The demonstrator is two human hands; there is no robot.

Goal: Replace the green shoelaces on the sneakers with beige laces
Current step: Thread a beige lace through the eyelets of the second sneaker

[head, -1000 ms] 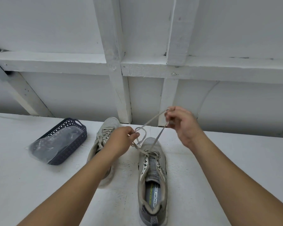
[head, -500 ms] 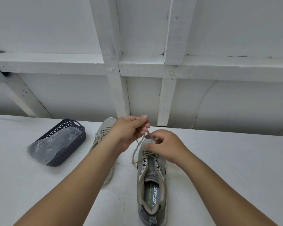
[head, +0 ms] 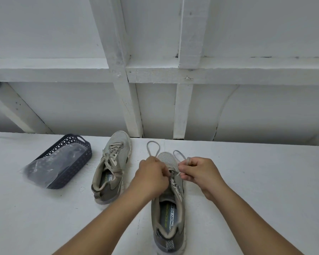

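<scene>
Two loops of beige lace now stand up past the toe of the grey mesh sneaker in front of me, where half a second ago my hands were bunched together over its tongue with no loops showing. My hands have drawn apart since then, and a second ago my right one was raised high with the lace strands pulled taut.

My left hand has its fingers curled tight, pinching the base of the taller left loop just above the eyelets. My right hand is also curled closed, thumb and forefinger nipping the base of the smaller right loop, with a short lace end showing between my two hands. Both hands rest over the front of the shoe, which lies on the white tabletop near its front edge, toe pointing at the far edge.

The second grey sneaker, already laced in beige, lies to the left, its toe close to the far edge. Further left, a dark blue lattice plastic basket holds a clear plastic bag.
</scene>
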